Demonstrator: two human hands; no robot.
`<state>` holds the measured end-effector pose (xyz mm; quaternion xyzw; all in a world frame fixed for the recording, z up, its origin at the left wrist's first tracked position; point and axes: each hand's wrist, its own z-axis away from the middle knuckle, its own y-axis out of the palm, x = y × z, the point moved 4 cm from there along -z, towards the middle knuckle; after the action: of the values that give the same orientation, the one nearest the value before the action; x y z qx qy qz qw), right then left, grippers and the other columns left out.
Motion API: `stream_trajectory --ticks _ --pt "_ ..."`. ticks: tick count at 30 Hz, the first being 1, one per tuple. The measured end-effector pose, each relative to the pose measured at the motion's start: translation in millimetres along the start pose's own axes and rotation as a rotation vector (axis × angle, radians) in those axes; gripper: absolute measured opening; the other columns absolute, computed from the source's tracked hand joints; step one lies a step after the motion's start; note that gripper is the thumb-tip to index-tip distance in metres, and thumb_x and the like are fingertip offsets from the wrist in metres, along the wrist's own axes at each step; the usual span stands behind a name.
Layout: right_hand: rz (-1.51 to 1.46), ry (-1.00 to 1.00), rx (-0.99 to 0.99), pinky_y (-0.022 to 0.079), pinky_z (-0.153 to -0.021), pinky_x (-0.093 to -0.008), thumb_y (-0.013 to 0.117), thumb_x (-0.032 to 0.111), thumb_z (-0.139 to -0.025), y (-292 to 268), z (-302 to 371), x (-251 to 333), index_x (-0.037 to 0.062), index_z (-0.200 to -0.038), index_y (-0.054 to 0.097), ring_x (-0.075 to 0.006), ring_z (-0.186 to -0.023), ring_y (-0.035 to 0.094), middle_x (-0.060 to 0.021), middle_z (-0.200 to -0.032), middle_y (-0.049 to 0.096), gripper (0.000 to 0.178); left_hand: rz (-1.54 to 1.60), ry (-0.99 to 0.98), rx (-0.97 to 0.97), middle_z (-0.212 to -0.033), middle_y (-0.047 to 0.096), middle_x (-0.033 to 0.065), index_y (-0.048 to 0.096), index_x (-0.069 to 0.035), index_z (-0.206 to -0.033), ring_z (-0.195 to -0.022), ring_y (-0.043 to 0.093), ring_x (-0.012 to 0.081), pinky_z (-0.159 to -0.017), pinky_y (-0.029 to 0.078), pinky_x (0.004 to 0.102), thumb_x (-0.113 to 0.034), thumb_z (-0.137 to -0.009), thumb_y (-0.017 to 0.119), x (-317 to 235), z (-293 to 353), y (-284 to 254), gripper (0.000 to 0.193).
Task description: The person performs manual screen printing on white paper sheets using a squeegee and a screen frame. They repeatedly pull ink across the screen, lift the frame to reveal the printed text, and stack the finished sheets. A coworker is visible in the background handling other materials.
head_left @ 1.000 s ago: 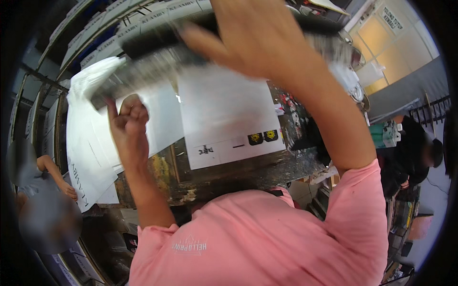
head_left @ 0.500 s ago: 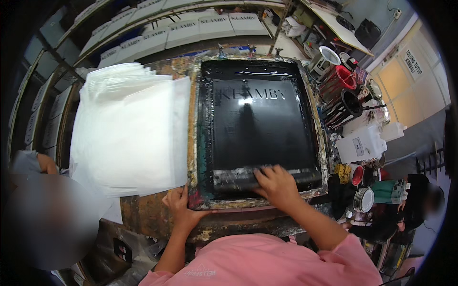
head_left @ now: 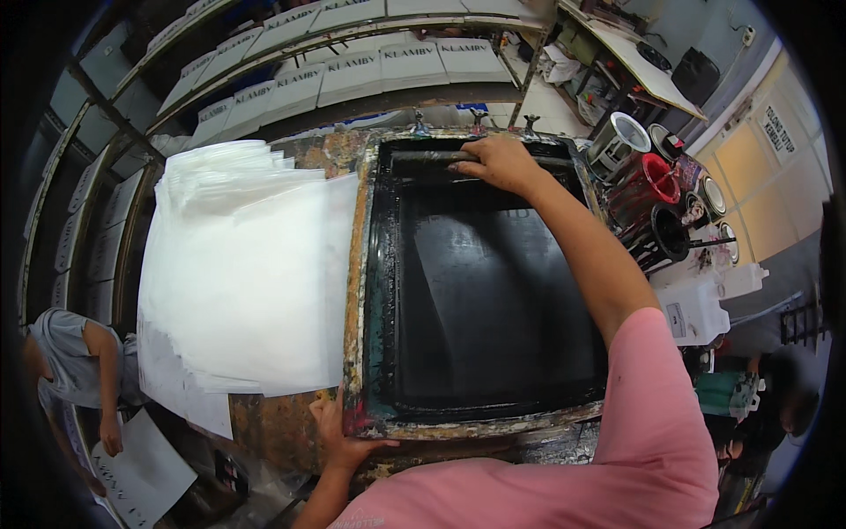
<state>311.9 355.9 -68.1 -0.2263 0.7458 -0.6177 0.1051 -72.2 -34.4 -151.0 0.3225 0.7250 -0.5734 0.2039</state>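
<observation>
A screen-printing frame (head_left: 355, 291) lies on the worktable, its mesh (head_left: 502, 326) coated with glossy black ink. At the far end of the frame, my right hand (head_left: 504, 166) is closed on a squeegee (head_left: 421, 157), which is partly hidden by the hand. My left hand (head_left: 342, 443) holds the frame's near left corner, thumb along the front edge and fingers by the left side. Left of the frame spreads a thick stack of thin white sheets (head_left: 247, 282), its edge close to the frame.
Ink-stained tubs, including a red one (head_left: 656, 179), and a white jerrycan (head_left: 692, 309) crowd the right side. Racks behind and at left hold printed white sheets (head_left: 352, 75). A person (head_left: 75, 353) at lower left holds a printed sheet (head_left: 145, 472); another person (head_left: 784, 397) is at right.
My right hand and the squeegee have gone from the frame's near end to its far end. My left hand stays at the corner. At lower left, a person's printed sheet is now visible.
</observation>
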Motion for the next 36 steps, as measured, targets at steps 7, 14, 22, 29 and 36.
stream_trajectory --ticks 7,14,22,29,36 --pt "0.083 0.079 -0.146 0.055 -0.080 -0.0525 0.072 0.050 -0.096 28 79 52 0.0129 -0.114 0.071 -0.0353 -0.102 0.068 -0.0109 -0.109 0.069 0.041 -0.079 0.142 -0.031 -0.089 0.064 0.0038 0.052 0.003 -0.156 -0.085 0.058 0.0244 -0.095 0.039 0.0454 -0.079 -0.056 0.088 2 1 2 0.134" --pt "-0.003 0.217 0.181 0.055 -0.080 -0.0527 0.079 0.037 -0.091 -40 255 205 0.0064 -0.117 0.064 -0.0369 -0.102 0.068 -0.0137 -0.107 0.067 0.042 -0.063 0.143 -0.079 -0.090 0.065 0.0079 0.051 0.003 -0.157 -0.085 0.060 0.0255 -0.094 0.041 0.0443 -0.074 -0.066 0.089 -10 -1 -7 0.126" --pt "0.163 0.165 -0.172 0.039 -0.108 -0.0558 0.073 0.023 -0.087 -217 242 272 -0.0011 -0.115 0.062 -0.0412 -0.104 0.057 -0.0188 -0.102 0.059 0.039 0.877 0.006 -0.358 -0.142 0.062 0.0130 0.036 0.004 -0.165 -0.121 0.061 0.0228 -0.105 0.048 0.0383 -0.035 -0.085 0.094 -102 -73 -50 0.106" --pt "0.303 -0.091 -0.586 0.045 -0.079 -0.0519 0.066 0.036 -0.096 -294 159 220 0.0044 -0.098 0.069 -0.0381 -0.082 0.066 -0.0147 -0.086 0.067 0.032 0.860 0.090 -0.347 -0.115 0.065 0.0132 0.045 0.002 -0.157 -0.100 0.066 0.0219 -0.088 0.053 0.0421 -0.020 -0.106 0.069 -51 -250 9 0.061" --pt "0.546 -0.293 -0.633 0.051 -0.067 -0.0526 0.067 0.034 -0.095 -317 123 196 0.0046 -0.098 0.071 -0.0404 -0.077 0.068 -0.0207 -0.083 0.067 0.030 -0.079 0.494 -0.089 -0.114 0.069 0.0222 0.076 -0.003 -0.120 -0.105 0.069 0.0417 -0.093 0.056 0.0459 -0.012 -0.096 0.075 9 -378 150 0.025"
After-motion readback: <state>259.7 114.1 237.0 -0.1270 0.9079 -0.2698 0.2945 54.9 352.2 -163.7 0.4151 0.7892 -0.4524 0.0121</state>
